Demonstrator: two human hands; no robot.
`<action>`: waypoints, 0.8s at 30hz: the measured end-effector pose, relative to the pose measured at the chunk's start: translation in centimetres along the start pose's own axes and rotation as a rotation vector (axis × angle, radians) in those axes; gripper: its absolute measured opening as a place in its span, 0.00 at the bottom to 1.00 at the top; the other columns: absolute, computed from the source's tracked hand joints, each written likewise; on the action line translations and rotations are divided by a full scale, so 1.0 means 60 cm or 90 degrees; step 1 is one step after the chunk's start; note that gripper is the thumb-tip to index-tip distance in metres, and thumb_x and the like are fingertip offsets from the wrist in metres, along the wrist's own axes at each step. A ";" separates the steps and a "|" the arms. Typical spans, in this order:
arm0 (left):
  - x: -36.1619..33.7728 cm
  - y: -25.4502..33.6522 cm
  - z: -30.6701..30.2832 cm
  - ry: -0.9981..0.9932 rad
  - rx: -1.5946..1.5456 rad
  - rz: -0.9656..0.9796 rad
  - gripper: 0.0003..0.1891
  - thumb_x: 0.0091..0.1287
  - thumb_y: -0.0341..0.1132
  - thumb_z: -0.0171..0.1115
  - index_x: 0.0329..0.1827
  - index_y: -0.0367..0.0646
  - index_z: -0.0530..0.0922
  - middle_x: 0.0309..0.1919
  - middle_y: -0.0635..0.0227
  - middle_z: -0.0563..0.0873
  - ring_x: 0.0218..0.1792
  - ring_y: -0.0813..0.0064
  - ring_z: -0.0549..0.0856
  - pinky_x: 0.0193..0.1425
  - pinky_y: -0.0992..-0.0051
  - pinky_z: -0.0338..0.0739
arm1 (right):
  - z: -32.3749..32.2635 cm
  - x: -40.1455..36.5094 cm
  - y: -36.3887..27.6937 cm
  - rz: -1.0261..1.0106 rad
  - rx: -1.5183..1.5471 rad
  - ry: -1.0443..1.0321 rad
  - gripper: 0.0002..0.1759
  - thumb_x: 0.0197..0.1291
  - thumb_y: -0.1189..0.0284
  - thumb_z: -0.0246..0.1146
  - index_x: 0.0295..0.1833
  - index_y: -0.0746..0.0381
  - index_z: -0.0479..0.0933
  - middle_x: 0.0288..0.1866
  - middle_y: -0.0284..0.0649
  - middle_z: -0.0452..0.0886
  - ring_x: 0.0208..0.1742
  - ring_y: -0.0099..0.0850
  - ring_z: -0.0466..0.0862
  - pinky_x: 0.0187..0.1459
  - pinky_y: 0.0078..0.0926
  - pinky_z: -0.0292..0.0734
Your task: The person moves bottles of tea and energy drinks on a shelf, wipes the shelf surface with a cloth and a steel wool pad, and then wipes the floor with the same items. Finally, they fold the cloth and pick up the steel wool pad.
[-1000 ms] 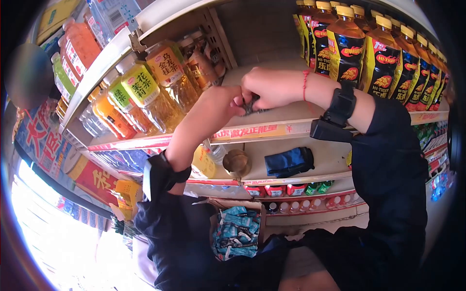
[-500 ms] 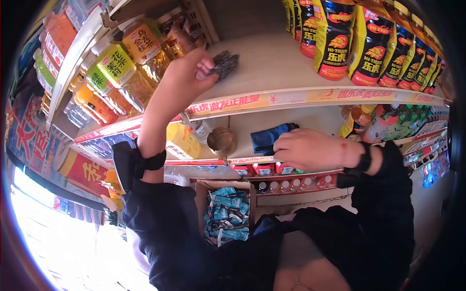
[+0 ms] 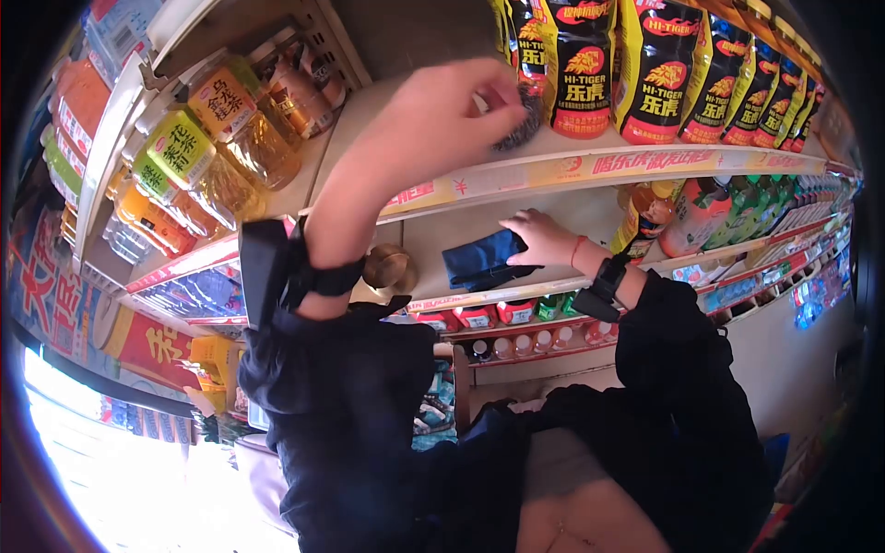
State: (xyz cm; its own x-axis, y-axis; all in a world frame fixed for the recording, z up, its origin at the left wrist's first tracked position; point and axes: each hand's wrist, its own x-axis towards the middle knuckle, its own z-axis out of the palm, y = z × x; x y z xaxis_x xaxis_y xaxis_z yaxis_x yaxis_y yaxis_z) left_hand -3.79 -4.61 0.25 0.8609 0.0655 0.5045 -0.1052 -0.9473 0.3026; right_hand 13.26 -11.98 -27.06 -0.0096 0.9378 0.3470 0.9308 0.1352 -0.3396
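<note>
Pinched in my left hand (image 3: 452, 111) is a dark, wiry scrubber (image 3: 524, 124), held at the front of the upper shelf, just before the yellow-and-black bottles. My right hand (image 3: 546, 241) is on the shelf below, at the right end of a folded dark blue cloth (image 3: 481, 261). Its fingers are spread, one set reaching above the cloth and another touching its edge. A small brass-coloured bowl (image 3: 389, 269) stands to the left of the cloth.
Tea bottles (image 3: 221, 129) fill the upper left shelf. Yellow-and-black drink bottles (image 3: 659, 74) line the upper right. More bottles (image 3: 691, 217) stand right of my right hand. Below, a carton holds teal packets (image 3: 435, 405), partly hidden by my left sleeve.
My left hand has moved right along the upper shelf with the scrubber. My right hand has shifted up and left, its fingers now spread at the cloth. The view has shifted a little right.
</note>
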 end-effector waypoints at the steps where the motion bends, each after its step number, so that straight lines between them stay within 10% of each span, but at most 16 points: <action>1: -0.012 0.004 0.000 0.102 0.043 0.016 0.10 0.57 0.34 0.66 0.35 0.38 0.78 0.26 0.64 0.81 0.27 0.76 0.80 0.32 0.76 0.75 | -0.006 0.005 0.001 0.015 0.008 -0.034 0.33 0.42 0.56 0.72 0.53 0.63 0.77 0.49 0.47 0.77 0.55 0.45 0.74 0.57 0.40 0.69; 4: -0.097 0.043 0.018 0.223 0.083 0.013 0.06 0.56 0.30 0.65 0.34 0.40 0.79 0.27 0.66 0.82 0.27 0.76 0.81 0.30 0.76 0.74 | -0.018 0.017 -0.003 0.039 0.028 -0.101 0.32 0.38 0.55 0.74 0.49 0.62 0.78 0.44 0.48 0.77 0.50 0.45 0.75 0.53 0.38 0.71; 6: -0.176 0.028 0.069 0.157 0.057 0.131 0.05 0.54 0.25 0.64 0.34 0.41 0.79 0.29 0.68 0.82 0.27 0.73 0.82 0.28 0.75 0.75 | -0.009 0.017 0.002 0.093 0.167 -0.130 0.27 0.40 0.58 0.74 0.43 0.62 0.77 0.41 0.47 0.76 0.47 0.44 0.76 0.50 0.36 0.72; 16: -0.271 -0.076 0.133 -0.064 -0.098 -0.077 0.20 0.56 0.31 0.67 0.52 0.39 0.75 0.45 0.55 0.81 0.48 0.53 0.80 0.53 0.64 0.74 | -0.218 -0.012 -0.223 -0.157 0.215 -0.062 0.16 0.47 0.74 0.68 0.40 0.61 0.69 0.35 0.43 0.78 0.38 0.44 0.80 0.37 0.37 0.72; 24: -0.205 0.033 -0.102 0.289 0.128 -0.079 0.15 0.60 0.26 0.64 0.50 0.38 0.77 0.40 0.58 0.84 0.43 0.66 0.85 0.49 0.72 0.77 | -0.376 0.089 -0.305 -0.275 0.218 0.265 0.16 0.53 0.81 0.65 0.46 0.65 0.69 0.39 0.33 0.73 0.43 0.21 0.74 0.47 0.20 0.71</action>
State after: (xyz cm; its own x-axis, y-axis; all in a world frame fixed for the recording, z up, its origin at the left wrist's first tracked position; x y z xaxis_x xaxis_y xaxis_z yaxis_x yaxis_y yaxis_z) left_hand -17.64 -5.36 -0.44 0.5526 0.2693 0.7887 0.1207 -0.9622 0.2440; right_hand 4.44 -16.66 0.75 -0.1495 0.5853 0.7969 0.7068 0.6269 -0.3278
